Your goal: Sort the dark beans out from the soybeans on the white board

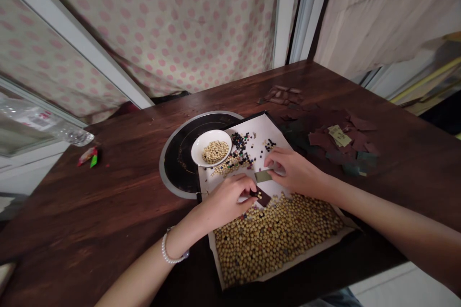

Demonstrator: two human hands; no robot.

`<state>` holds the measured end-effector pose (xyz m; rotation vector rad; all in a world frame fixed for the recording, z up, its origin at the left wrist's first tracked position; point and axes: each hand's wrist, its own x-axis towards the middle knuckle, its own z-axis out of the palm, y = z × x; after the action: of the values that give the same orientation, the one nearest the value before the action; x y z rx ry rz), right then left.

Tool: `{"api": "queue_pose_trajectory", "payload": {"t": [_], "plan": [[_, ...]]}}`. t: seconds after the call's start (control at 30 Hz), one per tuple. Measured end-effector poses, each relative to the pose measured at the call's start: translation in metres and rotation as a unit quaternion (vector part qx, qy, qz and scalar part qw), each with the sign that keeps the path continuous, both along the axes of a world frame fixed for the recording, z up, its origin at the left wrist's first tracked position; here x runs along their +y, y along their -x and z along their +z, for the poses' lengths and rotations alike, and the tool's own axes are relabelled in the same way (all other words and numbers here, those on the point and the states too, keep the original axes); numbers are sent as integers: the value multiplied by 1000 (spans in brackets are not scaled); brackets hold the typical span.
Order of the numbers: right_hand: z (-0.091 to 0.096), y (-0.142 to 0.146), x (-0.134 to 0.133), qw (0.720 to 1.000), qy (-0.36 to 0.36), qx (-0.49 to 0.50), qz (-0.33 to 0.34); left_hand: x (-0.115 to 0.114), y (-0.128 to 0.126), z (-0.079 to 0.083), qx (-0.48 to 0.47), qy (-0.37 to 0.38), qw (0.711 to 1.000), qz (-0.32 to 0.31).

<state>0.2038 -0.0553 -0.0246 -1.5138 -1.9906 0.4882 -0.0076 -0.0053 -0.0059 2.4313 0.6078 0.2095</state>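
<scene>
Most soybeans (277, 240) still lie heaped on the near half of the white paper (257, 124), a smaller lot sits in the white bowl (197, 150) to the far left, and dark beans (238, 141) lie scattered further along; the right hand (293, 170) pinches an olive card strip (262, 176), while the left hand (228, 199) is bunched beside a dark card scrap (262, 197), grip unclear

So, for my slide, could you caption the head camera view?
Left hand and right hand handle paper scraps above pale beans on a white sheet, beside a white bowl.
</scene>
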Motion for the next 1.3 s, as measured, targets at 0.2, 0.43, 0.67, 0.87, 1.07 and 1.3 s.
{"api": "queue_pose_trajectory", "payload": {"t": [0.2,0.43,0.67,0.87,1.07,1.3], "plan": [[1,-1,-3,998,11,-4,69,0,-1,0,2,5,1000,-14],[-4,-2,-2,995,27,-13,93,-1,-3,2,3,1,1000,-18],[-8,-3,-3,997,14,1,82,3,2,9,19,6,1000,-22],[-7,-2,-3,998,-10,-15,64,1,10,21,73,-11,996,-43],[-2,0,-3,998,-9,6,68,1,9,26,83,-7,995,-50],[7,1,-6,995,-18,42,94,14,7,6,31,-3,999,-9]]}}
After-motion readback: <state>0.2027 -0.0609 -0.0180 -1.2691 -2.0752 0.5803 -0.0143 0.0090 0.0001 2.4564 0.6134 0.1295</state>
